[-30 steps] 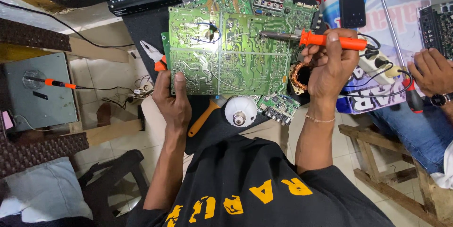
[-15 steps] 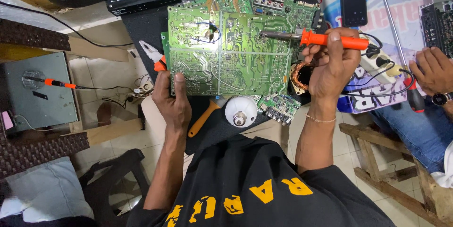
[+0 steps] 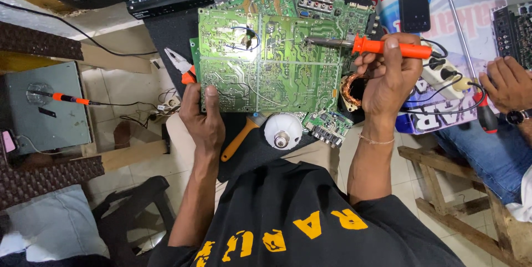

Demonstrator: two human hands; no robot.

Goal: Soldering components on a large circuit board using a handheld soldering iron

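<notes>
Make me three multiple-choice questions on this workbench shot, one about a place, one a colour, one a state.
1. Where is the white bulb?
A. Below the green circuit board
B. On the phone
C. On the grey box

2. What colour is the soldering iron handle?
A. Blue
B. Orange
C. White

3. How is the board kept in place?
A. Lying untouched
B. Clamped in a vice
C. The left hand holds its lower left corner

Answers: 1 A, the bulb lies just under the board's lower edge. 2 B, the handle in the right hand is orange. 3 C, the thumb presses on the board's corner.
</notes>
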